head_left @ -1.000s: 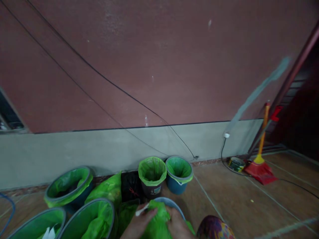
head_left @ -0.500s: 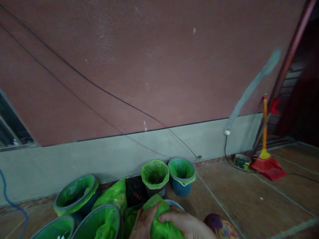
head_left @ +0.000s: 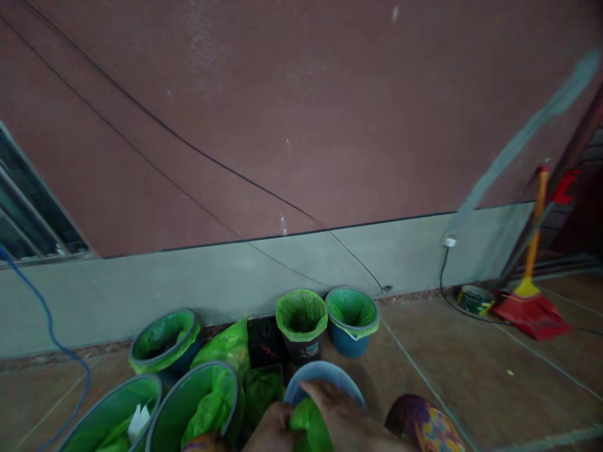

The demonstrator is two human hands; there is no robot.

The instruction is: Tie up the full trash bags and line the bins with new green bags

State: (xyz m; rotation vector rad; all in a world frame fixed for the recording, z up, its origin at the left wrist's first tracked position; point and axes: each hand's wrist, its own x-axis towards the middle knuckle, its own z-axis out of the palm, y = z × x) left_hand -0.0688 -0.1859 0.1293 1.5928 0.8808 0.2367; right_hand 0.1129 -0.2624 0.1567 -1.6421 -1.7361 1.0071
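- Head view: I am watching both hands working at the bottom edge of the frame. The left hand [head_left: 273, 430] and the right hand [head_left: 342, 420] are close together, both closing on the crumpled green plastic bin liner [head_left: 308, 430], which is sitting at the mouth of the small blue plastic bucket [head_left: 325, 376] right in front of me.
- To do this well, I am judging that the fingers should be spreading the liner evenly and keeping the bucket's rim in sight; much of the grip is cut off by the frame, so I cannot tell how firmly it is held.
- Just left, a grey-rimmed bucket lined in green [head_left: 198, 402] is crowding the left hand; little room there.
- Beyond, a small dark bucket with a green liner [head_left: 301, 323] and a blue lined bucket [head_left: 352, 320] are standing side by side against the grey wall base [head_left: 188, 282].
- To the right, the brown tiled floor [head_left: 471, 376] is lying open as far as the red dustpan [head_left: 534, 314].
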